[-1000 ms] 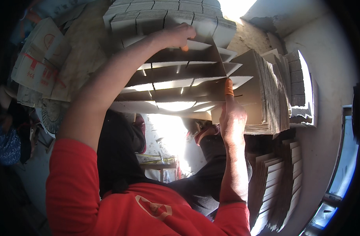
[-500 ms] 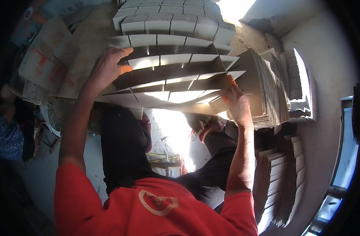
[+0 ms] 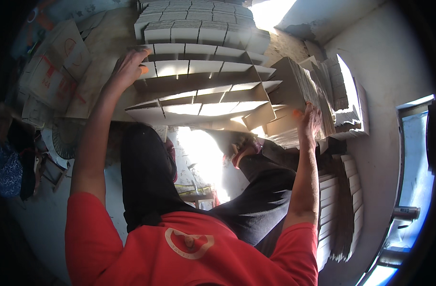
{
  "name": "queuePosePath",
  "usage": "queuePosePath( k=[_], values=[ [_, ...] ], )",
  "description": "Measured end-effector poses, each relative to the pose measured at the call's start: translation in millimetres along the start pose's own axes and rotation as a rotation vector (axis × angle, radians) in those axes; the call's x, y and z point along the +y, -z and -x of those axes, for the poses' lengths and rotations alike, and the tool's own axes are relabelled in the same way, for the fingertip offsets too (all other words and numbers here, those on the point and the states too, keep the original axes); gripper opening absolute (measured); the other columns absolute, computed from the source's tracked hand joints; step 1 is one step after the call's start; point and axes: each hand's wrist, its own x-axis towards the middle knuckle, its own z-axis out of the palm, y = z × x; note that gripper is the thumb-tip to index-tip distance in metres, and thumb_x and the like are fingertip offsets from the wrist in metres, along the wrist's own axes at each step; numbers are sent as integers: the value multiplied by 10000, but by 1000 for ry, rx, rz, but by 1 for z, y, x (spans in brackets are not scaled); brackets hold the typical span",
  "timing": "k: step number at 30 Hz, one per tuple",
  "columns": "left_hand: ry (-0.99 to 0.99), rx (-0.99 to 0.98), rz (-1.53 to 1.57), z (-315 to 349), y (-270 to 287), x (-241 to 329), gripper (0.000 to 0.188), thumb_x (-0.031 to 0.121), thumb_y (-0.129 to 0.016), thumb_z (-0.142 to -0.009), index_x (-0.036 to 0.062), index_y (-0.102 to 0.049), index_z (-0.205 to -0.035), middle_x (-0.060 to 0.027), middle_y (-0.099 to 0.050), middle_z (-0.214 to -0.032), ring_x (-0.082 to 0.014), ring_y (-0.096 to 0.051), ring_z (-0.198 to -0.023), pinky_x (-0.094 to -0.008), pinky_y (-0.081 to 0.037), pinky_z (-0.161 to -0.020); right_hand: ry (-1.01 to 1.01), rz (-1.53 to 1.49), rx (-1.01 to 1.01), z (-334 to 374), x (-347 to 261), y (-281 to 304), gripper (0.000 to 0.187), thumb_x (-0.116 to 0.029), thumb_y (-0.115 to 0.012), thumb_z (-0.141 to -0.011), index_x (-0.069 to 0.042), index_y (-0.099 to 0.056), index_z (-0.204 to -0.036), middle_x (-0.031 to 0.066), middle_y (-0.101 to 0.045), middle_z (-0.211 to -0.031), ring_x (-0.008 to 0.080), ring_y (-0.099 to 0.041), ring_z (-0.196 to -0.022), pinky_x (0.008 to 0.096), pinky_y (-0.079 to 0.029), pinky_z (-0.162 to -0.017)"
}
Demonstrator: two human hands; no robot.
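Note:
A grid of interlocked cardboard divider strips (image 3: 194, 108) lies in front of me above my knees, its long strips running left to right with slots along them. My left hand (image 3: 127, 67) is at the grid's far left corner, thumb and forefinger closed around the ends of the far strips. Orange covers sit on its fingertips. Over to the right, my right hand (image 3: 310, 120) is away from the grid and at the near part of a stack of upright cardboard sheets (image 3: 294, 78). Its orange-tipped thumb and forefinger pinch at a sheet's edge; how many sheets they hold is not visible.
Bundles of slotted cardboard strips (image 3: 199, 31) stand behind the grid. More bundles lean by the wall (image 3: 341, 90) and stand low at my right (image 3: 332, 205). A printed carton (image 3: 51, 71) sits at the left, with a round fan-like grille (image 3: 65, 138) below it.
My right hand has let go of the grid's right end and moved right to the sheet stack. The left hand stays at the far left corner. The view has shifted slightly.

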Motion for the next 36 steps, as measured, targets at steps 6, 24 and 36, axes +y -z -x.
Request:
queuePosePath(
  k=[6,24,36],
  values=[
    [41,-452,151,9,29,126,412,103,-726,-712,-1,-610,-1093,-153,-637,-967,-318,-575,-970,-361,-450,-840,-230,-231,125,6,7,21,334,-221,-629,-826,-16,-528,-1069,252,-633,-966,408,-605,-908,477,-452,-741],
    [-182,-24,106,14,-11,129,406,32,-699,-719,-12,-600,-1110,-166,-620,-915,-326,-584,-869,-386,-469,-768,45,-1016,353,4,-60,137,489,-136,-650,-853,10,-490,-1292,122,-562,-1237,199,-549,-1100,309,-430,-950],
    [-17,165,74,196,10,104,722,113,-775,-689,43,-439,-1324,-137,-524,-1263,-305,-534,-1110,-394,-442,-920,-310,-1997,-223,16,5,3,553,-338,-620,-879,2,-485,-1295,131,-484,-1330,236,-499,-1175,372,-422,-982]
  ],
)
